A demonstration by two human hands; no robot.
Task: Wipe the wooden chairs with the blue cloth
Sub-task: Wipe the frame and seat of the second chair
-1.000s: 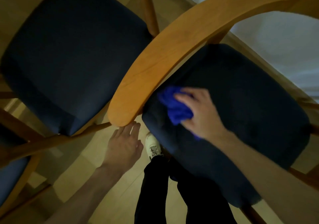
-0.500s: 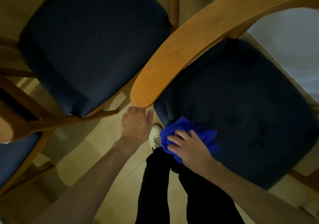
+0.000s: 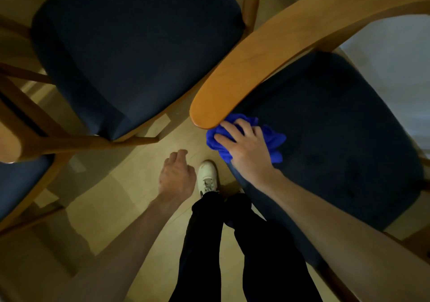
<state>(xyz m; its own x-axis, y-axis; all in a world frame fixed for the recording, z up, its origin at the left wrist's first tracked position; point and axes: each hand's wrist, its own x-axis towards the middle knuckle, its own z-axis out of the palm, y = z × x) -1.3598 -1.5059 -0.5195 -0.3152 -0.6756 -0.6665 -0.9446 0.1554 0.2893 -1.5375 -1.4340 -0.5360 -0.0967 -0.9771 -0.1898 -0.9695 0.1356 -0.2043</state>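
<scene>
Counting three chairs (image 3: 135, 52), one blue cloth (image 3: 272, 138) — two hands: right (image 3: 246, 148), left (image 3: 176, 176).

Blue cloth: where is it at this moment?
In the head view, the blue cloth lies bunched under the right hand on the near corner of the right chair's dark seat, just below the wooden armrest's tip.
</scene>
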